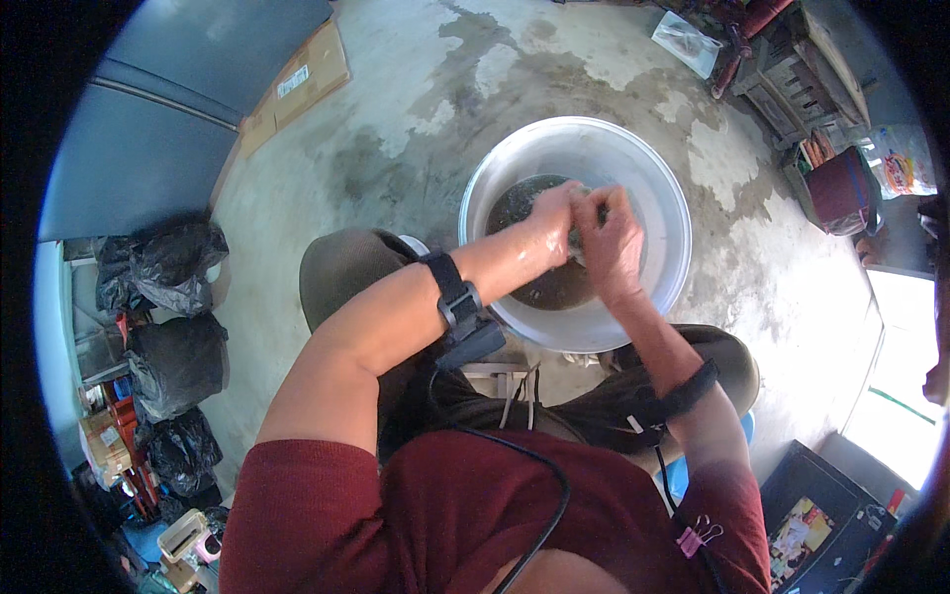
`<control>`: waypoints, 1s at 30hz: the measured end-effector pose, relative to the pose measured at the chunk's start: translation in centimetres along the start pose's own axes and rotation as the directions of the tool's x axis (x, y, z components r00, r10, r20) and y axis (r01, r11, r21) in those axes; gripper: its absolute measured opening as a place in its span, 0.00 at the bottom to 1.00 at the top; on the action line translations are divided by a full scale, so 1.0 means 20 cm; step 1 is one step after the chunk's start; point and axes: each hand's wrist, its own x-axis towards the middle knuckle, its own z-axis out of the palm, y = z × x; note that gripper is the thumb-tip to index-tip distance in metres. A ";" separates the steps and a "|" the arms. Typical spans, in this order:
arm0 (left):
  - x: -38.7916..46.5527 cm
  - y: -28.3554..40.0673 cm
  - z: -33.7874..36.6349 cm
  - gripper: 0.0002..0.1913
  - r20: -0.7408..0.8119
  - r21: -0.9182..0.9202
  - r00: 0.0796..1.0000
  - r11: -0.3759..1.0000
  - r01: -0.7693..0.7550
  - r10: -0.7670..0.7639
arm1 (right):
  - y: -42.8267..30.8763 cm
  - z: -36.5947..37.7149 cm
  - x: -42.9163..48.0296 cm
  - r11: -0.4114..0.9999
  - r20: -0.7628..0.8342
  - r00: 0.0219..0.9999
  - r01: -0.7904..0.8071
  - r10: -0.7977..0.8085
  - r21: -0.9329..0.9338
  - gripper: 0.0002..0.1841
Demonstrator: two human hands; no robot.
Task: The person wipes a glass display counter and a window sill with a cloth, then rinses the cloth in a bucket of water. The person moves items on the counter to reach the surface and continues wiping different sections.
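A large round metal basin [664,297] stands on the floor between my knees, with murky brown water [553,289] in its bottom. Over the water my left hand [553,211] and my right hand [612,230] are close together, fingers curled around a wet greenish-grey thing [577,241]. What that thing is cannot be told, as both hands cover most of it. My left wrist and forearm look wet. Each forearm wears a black strap with a cable.
Black plastic bags [178,364] line the left side. A flattened cardboard box [312,74] lies at the upper left. Wooden furniture [794,82], a dark red bag [842,189] and a white tray [686,44] are at the upper right. A black cabinet [824,505] stands lower right.
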 end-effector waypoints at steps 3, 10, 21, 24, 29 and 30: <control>-0.01 -0.06 0.04 0.14 0.032 -0.029 0.995 0.995 0.092 -0.092 | 0.04 0.00 0.06 0.996 -0.109 0.990 -0.087 0.087 0.001 0.13; -0.03 0.05 0.03 0.16 -0.019 -0.149 0.993 0.982 0.116 -0.120 | 0.05 0.02 -0.04 0.995 0.029 1.000 -0.006 0.003 0.100 0.12; -0.10 0.01 0.13 0.22 -0.061 -0.190 0.998 0.982 0.003 -0.015 | 0.18 0.11 0.02 0.944 -0.033 0.999 0.006 0.005 0.331 0.13; -0.09 0.00 0.13 0.22 -0.046 -0.228 0.998 0.974 0.019 -0.031 | 0.14 0.12 0.01 0.909 -0.034 0.998 -0.032 0.050 0.415 0.11; -0.10 -0.03 0.12 0.20 -0.078 -0.154 0.997 0.988 -0.003 -0.009 | 0.08 0.09 0.01 0.940 -0.058 0.996 -0.042 0.066 0.340 0.12; -0.10 -0.03 0.12 0.20 -0.086 -0.118 0.996 0.993 -0.027 0.017 | 0.08 0.08 0.01 0.949 -0.045 0.997 -0.047 0.064 0.313 0.12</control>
